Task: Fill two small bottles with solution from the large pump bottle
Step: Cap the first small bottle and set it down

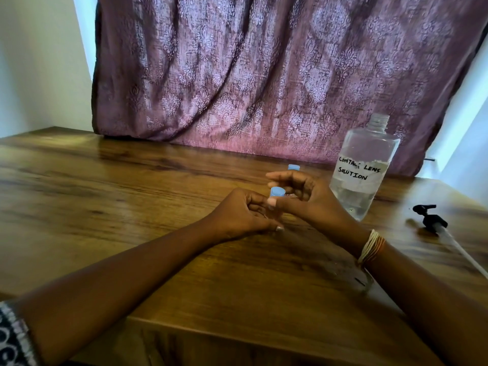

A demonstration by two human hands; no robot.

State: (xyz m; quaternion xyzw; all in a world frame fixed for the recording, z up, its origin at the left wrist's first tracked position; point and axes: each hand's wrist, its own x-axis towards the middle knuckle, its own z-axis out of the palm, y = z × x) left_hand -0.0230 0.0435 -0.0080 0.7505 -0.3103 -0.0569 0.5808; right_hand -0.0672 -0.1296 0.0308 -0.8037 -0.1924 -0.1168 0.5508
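A small bottle with a blue cap point(277, 192) stands on the wooden table between my hands. My left hand point(243, 215) wraps its lower body, and my right hand point(298, 194) has its fingers around the cap area. Most of that bottle is hidden by my fingers. A second small bottle's blue cap point(294, 167) pokes up just behind my right hand. The large clear bottle point(361, 170), labelled contact lens solution, stands to the right with its neck uncapped and liquid in its lower part. Its black pump head with a long white tube point(433, 220) lies on the table further right.
The wooden table point(132, 194) has its front edge close to me. A purple patterned curtain point(264, 75) hangs along the back edge. White walls stand at both sides. A bracelet is on my right wrist.
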